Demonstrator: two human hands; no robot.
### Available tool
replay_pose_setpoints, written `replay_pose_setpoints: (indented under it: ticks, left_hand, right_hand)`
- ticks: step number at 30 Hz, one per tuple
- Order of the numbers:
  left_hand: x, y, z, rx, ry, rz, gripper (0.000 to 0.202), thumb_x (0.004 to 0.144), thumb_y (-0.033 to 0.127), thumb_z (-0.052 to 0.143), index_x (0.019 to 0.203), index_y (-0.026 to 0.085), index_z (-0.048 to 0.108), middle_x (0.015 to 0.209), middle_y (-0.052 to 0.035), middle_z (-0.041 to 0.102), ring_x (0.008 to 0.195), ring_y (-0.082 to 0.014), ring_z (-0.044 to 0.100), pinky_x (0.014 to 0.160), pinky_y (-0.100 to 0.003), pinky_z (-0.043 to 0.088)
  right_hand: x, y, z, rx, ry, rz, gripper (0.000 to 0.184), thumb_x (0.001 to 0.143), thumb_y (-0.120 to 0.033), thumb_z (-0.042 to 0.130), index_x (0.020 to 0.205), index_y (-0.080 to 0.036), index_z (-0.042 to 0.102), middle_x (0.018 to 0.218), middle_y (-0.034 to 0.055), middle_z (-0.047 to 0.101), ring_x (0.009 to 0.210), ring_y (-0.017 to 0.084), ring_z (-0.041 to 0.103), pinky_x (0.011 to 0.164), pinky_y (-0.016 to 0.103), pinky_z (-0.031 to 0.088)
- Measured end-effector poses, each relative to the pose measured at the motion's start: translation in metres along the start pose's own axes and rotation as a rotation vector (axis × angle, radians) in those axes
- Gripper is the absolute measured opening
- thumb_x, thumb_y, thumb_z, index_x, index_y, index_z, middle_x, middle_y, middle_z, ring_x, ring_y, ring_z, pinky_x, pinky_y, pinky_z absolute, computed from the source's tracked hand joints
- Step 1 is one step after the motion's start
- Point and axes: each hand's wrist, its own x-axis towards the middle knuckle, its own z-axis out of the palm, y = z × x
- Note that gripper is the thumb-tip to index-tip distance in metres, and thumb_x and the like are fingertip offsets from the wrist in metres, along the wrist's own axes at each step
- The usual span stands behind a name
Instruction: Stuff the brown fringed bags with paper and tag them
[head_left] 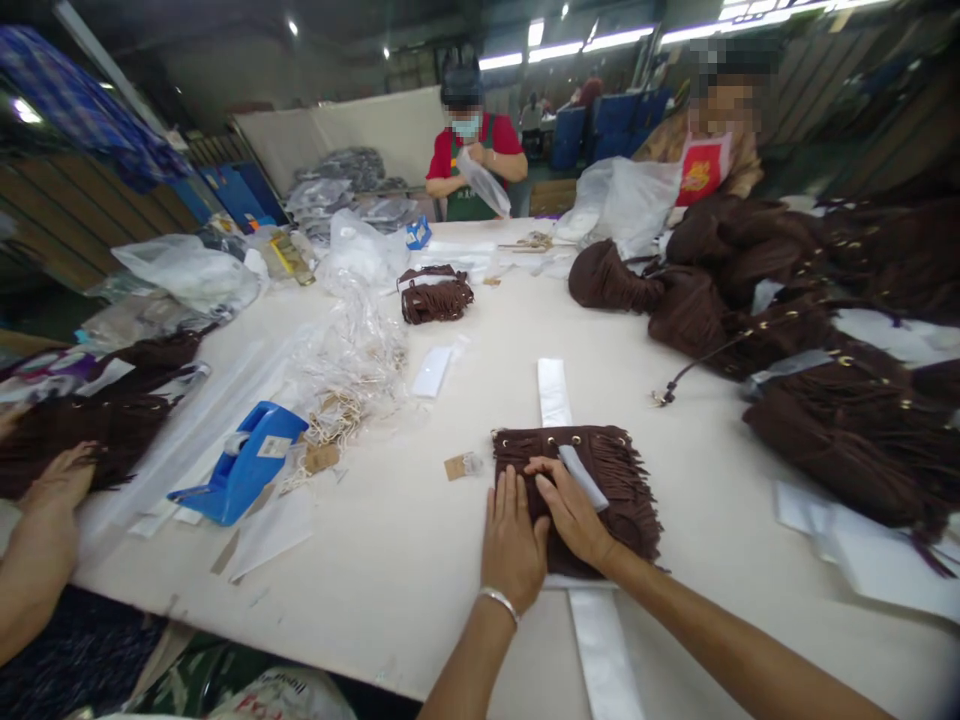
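Note:
A dark brown fringed bag (577, 500) with metal eyelets lies flat on the table before me. My left hand (516, 540), with a silvery bracelet at its wrist, rests flat on the bag's left part, fingers stretched out. My right hand (574, 510) lies over the middle of the bag, fingers extended and bent a little, pressing on it. Beside its fingers a pale translucent strip (583, 478) lies across the bag. Under the bag runs a long white strip (607, 650), showing at the front and at the back. A brown paper tag (455, 467) is just left of the bag.
At left stand a blue tape dispenser (251, 460) and a pile of tags with strings (334, 420). Brown bags (712, 300) are heaped at right; a folded one (435, 295) lies farther back. A co-worker's hand (56, 490) reaches in at far left. Two people work across the table.

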Motion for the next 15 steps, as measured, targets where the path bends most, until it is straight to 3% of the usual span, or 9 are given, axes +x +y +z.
replay_pose_setpoints:
  ticks: [3, 6, 9, 12, 14, 15]
  left_hand:
    - [-0.014, -0.019, 0.031, 0.101, -0.093, -0.016, 0.062, 0.092, 0.024, 0.038, 0.15, 0.014, 0.018, 0.157, -0.0156, 0.022, 0.146, -0.0249, 0.016, 0.118, -0.051, 0.024]
    - [-0.02, -0.03, 0.033, 0.122, -0.121, -0.009, 0.06, 0.093, 0.028, 0.037, 0.149, 0.012, 0.023, 0.157, -0.0163, 0.02, 0.146, -0.0257, 0.013, 0.118, -0.053, 0.022]
    - [-0.008, -0.028, 0.011, 0.036, -0.11, -0.102, 0.055, 0.093, 0.031, 0.039, 0.144, 0.012, 0.034, 0.153, -0.0183, 0.03, 0.145, -0.0295, 0.021, 0.115, -0.057, 0.023]
    - [0.02, -0.008, -0.022, -0.169, 0.09, -0.216, 0.049, 0.095, 0.032, 0.034, 0.142, 0.018, 0.038, 0.149, -0.0149, 0.04, 0.14, -0.025, 0.034, 0.115, -0.047, 0.031]
    - [0.037, 0.014, -0.039, -0.285, 0.265, -0.175, 0.048, 0.098, 0.032, 0.029, 0.145, 0.024, 0.032, 0.149, -0.0091, 0.042, 0.138, -0.0204, 0.038, 0.115, -0.042, 0.032]
    - [0.043, 0.026, -0.042, -0.306, 0.257, -0.099, 0.049, 0.098, 0.031, 0.029, 0.146, 0.026, 0.03, 0.15, -0.0072, 0.041, 0.138, -0.0192, 0.038, 0.115, -0.04, 0.031]
  right_hand:
    - [0.0, 0.003, 0.001, 0.009, 0.014, -0.036, 0.025, 0.099, -0.031, 0.033, 0.114, -0.022, 0.052, 0.118, 0.0095, 0.055, 0.119, 0.023, 0.049, 0.106, 0.046, 0.039]
    - [-0.001, 0.003, 0.002, 0.008, 0.039, -0.044, 0.024, 0.099, -0.03, 0.034, 0.114, -0.022, 0.051, 0.112, 0.0092, 0.056, 0.114, 0.023, 0.051, 0.103, 0.045, 0.042]
    - [-0.003, -0.001, 0.0, -0.011, 0.065, -0.073, 0.024, 0.098, -0.029, 0.035, 0.115, -0.021, 0.05, 0.109, 0.0093, 0.057, 0.108, 0.022, 0.053, 0.098, 0.043, 0.045]
    - [-0.004, -0.004, -0.003, -0.047, 0.068, -0.125, 0.024, 0.098, -0.028, 0.038, 0.117, -0.02, 0.048, 0.109, 0.0094, 0.056, 0.105, 0.021, 0.053, 0.096, 0.041, 0.046]
    - [-0.004, -0.004, -0.001, -0.091, 0.049, -0.172, 0.023, 0.096, -0.028, 0.042, 0.116, -0.02, 0.049, 0.11, 0.0097, 0.056, 0.107, 0.022, 0.052, 0.097, 0.042, 0.045]
    - [-0.005, -0.004, 0.002, -0.115, 0.04, -0.191, 0.022, 0.095, -0.028, 0.043, 0.115, -0.02, 0.049, 0.111, 0.0097, 0.056, 0.108, 0.023, 0.051, 0.098, 0.043, 0.044]
